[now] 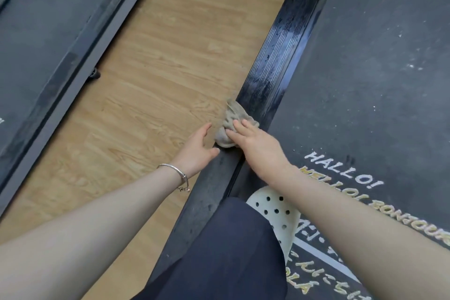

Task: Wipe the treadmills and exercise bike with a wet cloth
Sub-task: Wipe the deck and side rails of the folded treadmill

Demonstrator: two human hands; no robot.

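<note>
Seen from the head camera looking down: near the centre of the frame, a crumpled grey-beige cloth (pixel 230 126) is pressed onto the glossy black side rail (pixel 275 61) of a treadmill (pixel 379 56) filling the right side. The right hand (pixel 255 140) is laid flat on the cloth, fingers extended and close together. The left hand (pixel 198 147), just left of the cloth, is held open with fingers loosely spread, gripping nothing; a silver bracelet (pixel 176 173) is worn on its wrist. A second treadmill (pixel 48 19) is seen at upper left, with wood-look floor (pixel 165 68) between. A white perforated shoe (pixel 277 212) is visible at lower centre.
</note>
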